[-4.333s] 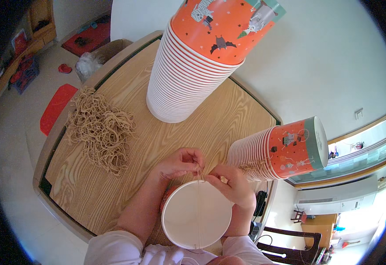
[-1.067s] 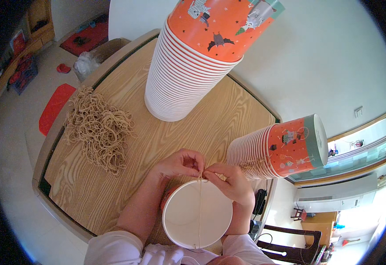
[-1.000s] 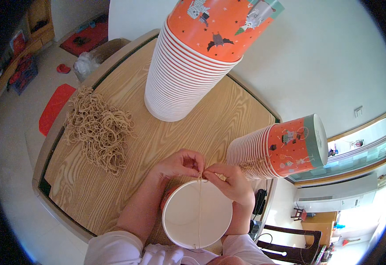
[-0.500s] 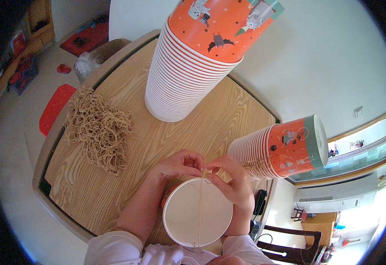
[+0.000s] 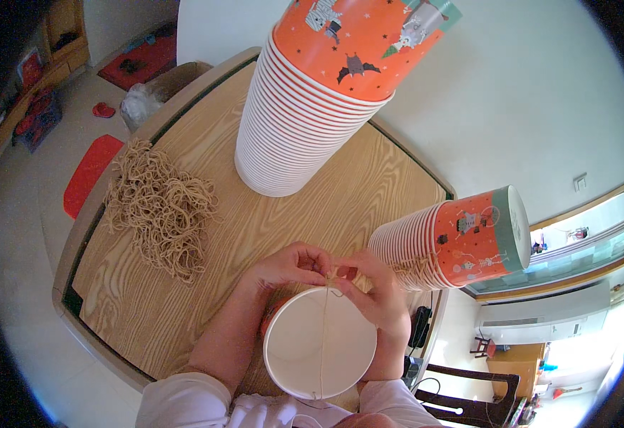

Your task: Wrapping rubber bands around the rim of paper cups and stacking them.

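Observation:
A paper bucket [image 5: 294, 349] with a white inside and an orange outside stands in front of me, its mouth facing up. A thin beige string [image 5: 325, 332] runs across the mouth from the near rim to the far rim. At the far rim my left hand [image 5: 294, 265] pinches the string's end with thumb and forefinger. My right hand [image 5: 369, 289] meets it there, fingers closed on the same string. A small thin loop shows at the rim under the right fingers. The knot area is partly covered by the fingertips.
A tangled heap of beige strings [image 5: 159, 210] lies on the wooden table [image 5: 219, 157] to the left. A tall stack of nested buckets [image 5: 290, 128] stands at the back. A shorter stack [image 5: 454, 239], with strings hanging on it, is at the right, near a dark chair [image 5: 469, 399].
My right fingers have shifted slightly at the string by the rim. The bucket, the left hand and the stacks look the same.

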Motion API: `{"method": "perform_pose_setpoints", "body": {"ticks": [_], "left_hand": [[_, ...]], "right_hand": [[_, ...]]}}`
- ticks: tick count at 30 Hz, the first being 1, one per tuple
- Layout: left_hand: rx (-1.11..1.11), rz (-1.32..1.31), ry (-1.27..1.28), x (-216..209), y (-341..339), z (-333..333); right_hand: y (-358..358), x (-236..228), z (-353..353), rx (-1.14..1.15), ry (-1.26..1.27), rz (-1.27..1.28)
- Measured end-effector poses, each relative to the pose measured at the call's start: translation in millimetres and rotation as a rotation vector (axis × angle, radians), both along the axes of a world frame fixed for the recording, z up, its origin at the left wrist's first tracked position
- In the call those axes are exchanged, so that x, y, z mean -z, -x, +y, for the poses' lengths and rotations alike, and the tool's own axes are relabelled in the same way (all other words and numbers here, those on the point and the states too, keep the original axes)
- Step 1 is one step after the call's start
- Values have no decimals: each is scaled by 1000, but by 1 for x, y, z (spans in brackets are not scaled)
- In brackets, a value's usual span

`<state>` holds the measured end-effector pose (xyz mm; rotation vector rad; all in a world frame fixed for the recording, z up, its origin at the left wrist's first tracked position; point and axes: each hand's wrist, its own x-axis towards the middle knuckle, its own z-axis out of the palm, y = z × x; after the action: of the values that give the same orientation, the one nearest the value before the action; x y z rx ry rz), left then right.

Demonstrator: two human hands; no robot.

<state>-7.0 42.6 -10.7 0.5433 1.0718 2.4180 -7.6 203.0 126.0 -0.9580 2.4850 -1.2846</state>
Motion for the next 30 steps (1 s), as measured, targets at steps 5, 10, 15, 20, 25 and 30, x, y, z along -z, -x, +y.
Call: {"method": "perform_pose_setpoints", "body": {"ticks": [5, 10, 15, 20, 25, 30], "left_hand": [[16, -14, -24, -5, 0, -1], [-6, -12, 15, -9, -1, -1], [-29, -11, -88, 7, 1, 2], [-14, -4, -115, 7, 4, 4], [13, -22, -156, -8, 1, -2], [-5, 33, -104, -4, 0, -7]], "right_hand": [[2, 6, 1, -29, -2, 10], [-1, 0, 2, 37, 19, 5], [-6, -8, 0, -179, -75, 246], [-6, -4, 1, -238, -145, 308], [-4, -11, 11, -193, -130, 306], [-6, -15, 16, -139, -125, 284]]}}
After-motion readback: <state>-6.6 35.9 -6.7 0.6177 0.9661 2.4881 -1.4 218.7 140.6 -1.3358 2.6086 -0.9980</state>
